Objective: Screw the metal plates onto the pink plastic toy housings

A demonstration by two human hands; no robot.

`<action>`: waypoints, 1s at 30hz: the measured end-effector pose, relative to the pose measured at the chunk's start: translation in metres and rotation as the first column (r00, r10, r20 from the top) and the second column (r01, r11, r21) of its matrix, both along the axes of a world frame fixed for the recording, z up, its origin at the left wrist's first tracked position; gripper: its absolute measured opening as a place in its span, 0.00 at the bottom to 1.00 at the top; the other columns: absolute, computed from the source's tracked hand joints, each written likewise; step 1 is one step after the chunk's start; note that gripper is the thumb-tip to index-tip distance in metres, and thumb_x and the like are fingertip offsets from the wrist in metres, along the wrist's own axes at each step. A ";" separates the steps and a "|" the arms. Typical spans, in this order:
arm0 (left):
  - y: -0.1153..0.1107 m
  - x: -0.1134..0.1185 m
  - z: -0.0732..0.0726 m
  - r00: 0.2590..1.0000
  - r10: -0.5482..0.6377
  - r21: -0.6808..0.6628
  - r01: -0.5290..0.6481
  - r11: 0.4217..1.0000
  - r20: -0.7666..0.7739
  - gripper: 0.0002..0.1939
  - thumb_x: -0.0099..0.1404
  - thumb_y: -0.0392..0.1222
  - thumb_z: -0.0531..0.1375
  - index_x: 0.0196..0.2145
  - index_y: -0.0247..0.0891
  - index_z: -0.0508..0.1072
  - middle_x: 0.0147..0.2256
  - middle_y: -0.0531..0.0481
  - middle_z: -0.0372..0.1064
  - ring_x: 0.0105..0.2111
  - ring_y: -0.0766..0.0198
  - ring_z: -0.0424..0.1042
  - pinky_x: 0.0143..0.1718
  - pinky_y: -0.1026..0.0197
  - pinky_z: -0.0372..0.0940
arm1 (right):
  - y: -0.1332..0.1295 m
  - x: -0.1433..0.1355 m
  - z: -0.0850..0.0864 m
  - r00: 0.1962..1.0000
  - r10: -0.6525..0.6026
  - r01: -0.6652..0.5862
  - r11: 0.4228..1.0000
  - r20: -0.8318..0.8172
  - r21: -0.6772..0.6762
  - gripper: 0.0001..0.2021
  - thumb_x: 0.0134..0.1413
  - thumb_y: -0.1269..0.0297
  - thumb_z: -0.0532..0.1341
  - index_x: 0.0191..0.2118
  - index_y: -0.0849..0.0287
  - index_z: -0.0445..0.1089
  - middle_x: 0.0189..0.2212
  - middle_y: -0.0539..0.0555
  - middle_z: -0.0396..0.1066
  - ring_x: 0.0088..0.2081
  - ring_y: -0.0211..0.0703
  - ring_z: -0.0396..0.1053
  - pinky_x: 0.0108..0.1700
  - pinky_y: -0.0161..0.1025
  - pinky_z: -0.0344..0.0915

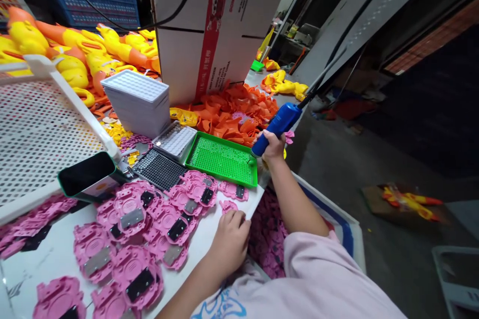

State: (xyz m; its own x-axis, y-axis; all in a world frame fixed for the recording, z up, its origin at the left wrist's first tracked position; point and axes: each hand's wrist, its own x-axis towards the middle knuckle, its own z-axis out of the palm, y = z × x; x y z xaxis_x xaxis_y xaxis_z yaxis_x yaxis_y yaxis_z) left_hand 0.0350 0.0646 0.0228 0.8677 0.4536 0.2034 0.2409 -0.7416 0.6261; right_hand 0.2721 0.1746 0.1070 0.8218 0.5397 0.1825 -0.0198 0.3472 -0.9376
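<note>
Right hand: the right hand (pixel 272 147) is closed around the blue handle of the electric screwdriver (pixel 277 127), just off the table's right edge.
Screwdriver: tilted, its lower end over the right end of the green tray (pixel 213 157), its cord end up and away to the right.
Left hand: the left hand (pixel 230 239) rests at the table's right edge with fingers bent, right beside a small pink part (pixel 228 206); whether they grip it, I cannot tell.
Pink housings: the pink housings (pixel 129 212), some with black or grey plates, overlap from the near left corner of the table (pixel 204 234) up to the green tray.
Bare strip: a narrow run of white tabletop shows between the housings and the left forearm.
Tray row: the green tray reaches the right edge; a black perforated tray (pixel 159 167) and a small white tray (pixel 175 139) adjoin its left side.
Left side: a dark bin with a green rim (pixel 95 190) stands by a white perforated crate (pixel 48 129), limiting room there.
Far side: orange pieces (pixel 239 109) lie heaped before a tall carton (pixel 224 25).
Below the edge: pink pieces (pixel 267 229) fill a bin (pixel 357 244) between the arms and the table.
Beyond: dark floor (pixel 337 159) stretches right of the right arm.
</note>
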 end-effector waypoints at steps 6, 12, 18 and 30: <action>0.000 0.001 0.003 0.999 -0.012 -0.038 0.011 0.999 -0.038 0.16 0.58 0.28 0.58 0.44 0.36 0.72 0.47 0.42 0.68 0.47 0.51 0.64 0.49 0.48 0.66 | 0.000 0.002 -0.003 1.000 -0.005 0.005 1.000 0.002 0.000 0.11 0.33 0.59 0.66 0.20 0.58 0.64 0.12 0.45 0.66 0.12 0.36 0.64 0.15 0.35 0.64; -0.001 0.000 0.003 0.997 -0.026 -0.042 0.022 0.999 -0.078 0.17 0.59 0.29 0.58 0.46 0.36 0.72 0.48 0.42 0.67 0.49 0.50 0.62 0.51 0.48 0.64 | 0.000 0.005 -0.007 1.000 0.012 -0.012 1.000 0.004 0.009 0.11 0.32 0.60 0.66 0.21 0.58 0.63 0.13 0.46 0.67 0.12 0.37 0.64 0.15 0.36 0.65; 0.000 0.000 0.006 0.995 -0.040 -0.032 0.037 0.999 -0.095 0.15 0.60 0.29 0.57 0.45 0.37 0.72 0.47 0.41 0.67 0.48 0.51 0.63 0.50 0.48 0.64 | -0.002 0.004 -0.007 1.000 0.015 -0.016 0.999 0.008 0.029 0.11 0.34 0.59 0.65 0.20 0.57 0.62 0.13 0.45 0.66 0.13 0.36 0.64 0.15 0.35 0.64; -0.002 0.001 0.002 0.997 -0.045 -0.005 0.045 0.999 -0.062 0.13 0.62 0.30 0.56 0.44 0.34 0.72 0.45 0.41 0.67 0.46 0.51 0.63 0.47 0.49 0.64 | -0.034 -0.026 0.024 0.969 0.246 -0.247 0.968 0.024 0.047 0.14 0.38 0.51 0.61 0.21 0.57 0.62 0.16 0.46 0.65 0.16 0.36 0.66 0.19 0.35 0.66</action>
State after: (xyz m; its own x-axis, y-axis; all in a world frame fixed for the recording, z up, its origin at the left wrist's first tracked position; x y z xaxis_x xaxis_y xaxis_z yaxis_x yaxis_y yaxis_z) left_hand 0.0363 0.0623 0.0250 0.8981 0.4146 0.1468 0.2460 -0.7501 0.6139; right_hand 0.2462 0.1405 0.1307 0.6608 0.7153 0.2272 -0.0944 0.3796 -0.9203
